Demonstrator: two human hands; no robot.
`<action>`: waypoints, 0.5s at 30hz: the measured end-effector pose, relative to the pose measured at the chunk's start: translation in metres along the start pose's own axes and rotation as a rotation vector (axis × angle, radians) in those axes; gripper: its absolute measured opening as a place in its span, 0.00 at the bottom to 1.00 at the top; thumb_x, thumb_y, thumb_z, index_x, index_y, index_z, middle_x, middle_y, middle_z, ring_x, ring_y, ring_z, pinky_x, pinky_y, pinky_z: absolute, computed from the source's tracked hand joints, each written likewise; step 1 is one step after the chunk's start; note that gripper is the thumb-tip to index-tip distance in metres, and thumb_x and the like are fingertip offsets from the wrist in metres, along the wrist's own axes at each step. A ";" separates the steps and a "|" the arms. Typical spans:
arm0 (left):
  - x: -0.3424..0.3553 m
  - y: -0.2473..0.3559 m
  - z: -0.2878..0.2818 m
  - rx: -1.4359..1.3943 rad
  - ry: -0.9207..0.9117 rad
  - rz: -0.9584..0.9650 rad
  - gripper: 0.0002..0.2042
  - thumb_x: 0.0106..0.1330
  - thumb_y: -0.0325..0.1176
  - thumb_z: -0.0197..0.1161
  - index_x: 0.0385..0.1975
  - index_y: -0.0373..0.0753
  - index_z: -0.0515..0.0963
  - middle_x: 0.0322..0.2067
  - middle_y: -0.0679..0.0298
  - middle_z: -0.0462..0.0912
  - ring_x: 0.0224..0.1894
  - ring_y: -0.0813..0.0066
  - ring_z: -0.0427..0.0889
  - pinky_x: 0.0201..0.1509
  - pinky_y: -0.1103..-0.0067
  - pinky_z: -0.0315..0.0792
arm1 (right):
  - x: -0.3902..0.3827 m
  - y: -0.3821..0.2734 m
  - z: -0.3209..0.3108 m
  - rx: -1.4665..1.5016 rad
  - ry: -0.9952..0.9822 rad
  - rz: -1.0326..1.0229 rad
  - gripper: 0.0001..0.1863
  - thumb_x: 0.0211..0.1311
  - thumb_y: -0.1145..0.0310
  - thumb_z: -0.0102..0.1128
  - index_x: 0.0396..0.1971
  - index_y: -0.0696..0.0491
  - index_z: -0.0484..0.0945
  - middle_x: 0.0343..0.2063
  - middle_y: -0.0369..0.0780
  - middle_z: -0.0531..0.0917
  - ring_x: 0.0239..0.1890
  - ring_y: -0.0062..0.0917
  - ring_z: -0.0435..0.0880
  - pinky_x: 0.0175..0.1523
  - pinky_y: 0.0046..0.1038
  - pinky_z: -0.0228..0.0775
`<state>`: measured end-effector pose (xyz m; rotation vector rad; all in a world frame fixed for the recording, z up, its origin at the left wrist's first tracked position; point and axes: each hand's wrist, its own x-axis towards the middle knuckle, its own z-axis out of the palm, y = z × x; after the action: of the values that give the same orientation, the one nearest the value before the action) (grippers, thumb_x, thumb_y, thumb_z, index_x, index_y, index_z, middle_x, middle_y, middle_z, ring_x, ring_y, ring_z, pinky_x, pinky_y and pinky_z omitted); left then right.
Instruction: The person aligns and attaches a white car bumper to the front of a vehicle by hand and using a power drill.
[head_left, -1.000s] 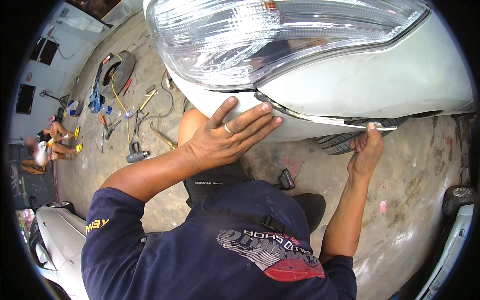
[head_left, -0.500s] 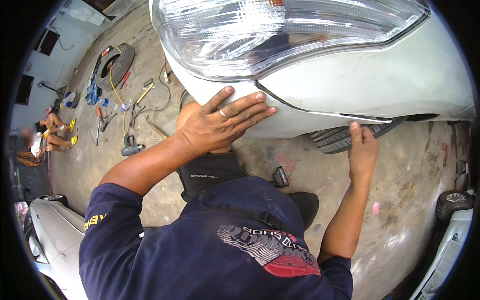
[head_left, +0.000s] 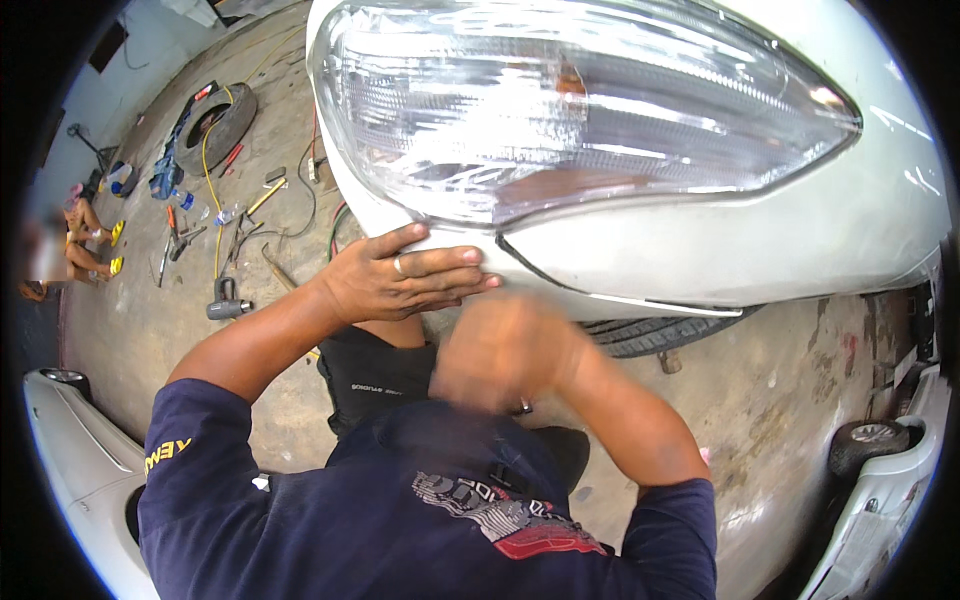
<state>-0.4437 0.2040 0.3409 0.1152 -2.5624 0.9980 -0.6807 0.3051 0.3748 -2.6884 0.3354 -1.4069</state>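
stained concrete floor (head_left: 140,330) | pale wall (head_left: 160,45) | left hand (head_left: 400,275) on bumper (head_left: 520,280)

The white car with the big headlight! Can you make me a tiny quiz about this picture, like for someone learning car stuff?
1. True or false: the right hand looks blurry.
2. Fill in the gap: in the picture, the headlight is ____ the left hand, which rests on the white bumper.
3. Which hand shows a ring? a) right b) left

Key: 1. True. 2. Above. 3. b) left.
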 end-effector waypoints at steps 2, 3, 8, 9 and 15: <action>-0.025 0.007 0.002 -0.026 -0.117 -0.052 0.26 0.82 0.53 0.56 0.79 0.70 0.72 0.78 0.91 0.71 0.82 0.93 0.63 0.92 0.59 0.47 | -0.005 0.013 0.001 0.009 -0.052 0.073 0.13 0.57 0.62 0.77 0.24 0.46 0.77 0.21 0.33 0.79 0.24 0.29 0.82 0.31 0.34 0.75; -0.037 0.013 0.001 -0.157 -0.090 -0.111 0.29 0.77 0.51 0.66 0.78 0.59 0.75 0.79 0.77 0.72 0.84 0.76 0.64 0.90 0.52 0.49 | -0.007 0.022 0.001 0.008 -0.051 0.112 0.14 0.57 0.63 0.78 0.24 0.47 0.77 0.21 0.34 0.78 0.24 0.29 0.82 0.30 0.34 0.75; -0.074 0.043 -0.034 -0.554 -0.128 -1.189 0.55 0.62 0.50 0.83 0.84 0.33 0.57 0.82 0.39 0.59 0.85 0.41 0.58 0.89 0.53 0.49 | 0.002 0.023 0.001 0.048 -0.017 0.167 0.17 0.55 0.64 0.80 0.23 0.48 0.75 0.20 0.34 0.76 0.22 0.30 0.79 0.29 0.34 0.74; -0.069 0.050 -0.040 -0.708 -0.111 -1.549 0.61 0.59 0.50 0.86 0.85 0.28 0.53 0.82 0.33 0.55 0.85 0.37 0.57 0.89 0.54 0.49 | 0.006 0.020 0.001 0.038 -0.034 0.180 0.17 0.55 0.64 0.80 0.23 0.48 0.74 0.19 0.34 0.75 0.22 0.30 0.79 0.29 0.33 0.74; 0.016 0.074 -0.007 -1.380 0.477 -1.620 0.71 0.56 0.56 0.87 0.84 0.27 0.39 0.76 0.42 0.61 0.79 0.51 0.63 0.84 0.61 0.58 | 0.010 0.019 0.001 0.047 0.018 0.205 0.18 0.51 0.66 0.81 0.22 0.48 0.74 0.20 0.34 0.75 0.22 0.29 0.78 0.29 0.33 0.72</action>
<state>-0.4722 0.2647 0.3046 1.0611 -1.3336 -1.1190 -0.6771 0.2845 0.3792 -2.5216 0.5544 -1.3618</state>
